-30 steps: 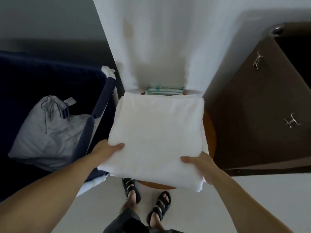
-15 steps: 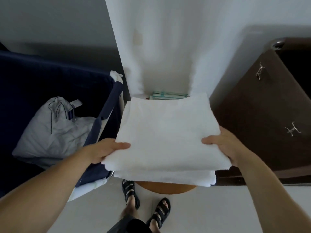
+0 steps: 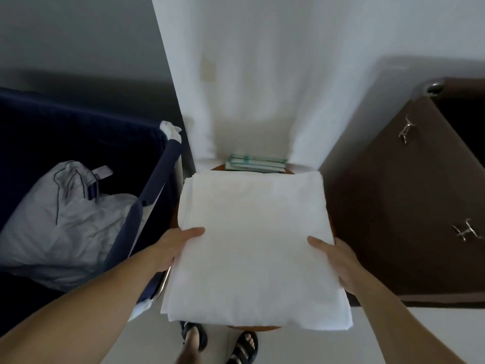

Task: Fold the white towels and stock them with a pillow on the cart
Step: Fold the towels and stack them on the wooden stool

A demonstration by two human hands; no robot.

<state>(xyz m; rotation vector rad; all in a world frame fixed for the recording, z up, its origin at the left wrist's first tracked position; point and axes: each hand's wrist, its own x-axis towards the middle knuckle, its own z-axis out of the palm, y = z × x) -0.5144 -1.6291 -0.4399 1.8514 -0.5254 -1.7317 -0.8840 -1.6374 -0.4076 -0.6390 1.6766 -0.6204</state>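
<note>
A folded white towel stack point(image 3: 252, 245) fills the middle of the head view, over a round wooden table point(image 3: 252, 329). My left hand point(image 3: 173, 245) grips the stack's left edge, thumb on top and fingers underneath. My right hand point(image 3: 338, 261) grips its right edge in the same way. To the left stands a dark blue fabric cart point(image 3: 154, 190) with a pale grey pillow point(image 3: 60, 222) lying inside it. Whether the stack touches the table is hidden by the towels themselves.
A white curtain point(image 3: 262, 74) hangs behind the table, with a pile of green-edged booklets point(image 3: 256, 164) at its foot. A dark brown cabinet point(image 3: 406, 206) with metal handles stands at the right. My sandalled feet point(image 3: 217, 342) show below on the pale floor.
The towel stack has swung back square and shifted slightly nearer me. My right hand has slid from the stack's far right side back to the near right edge.
</note>
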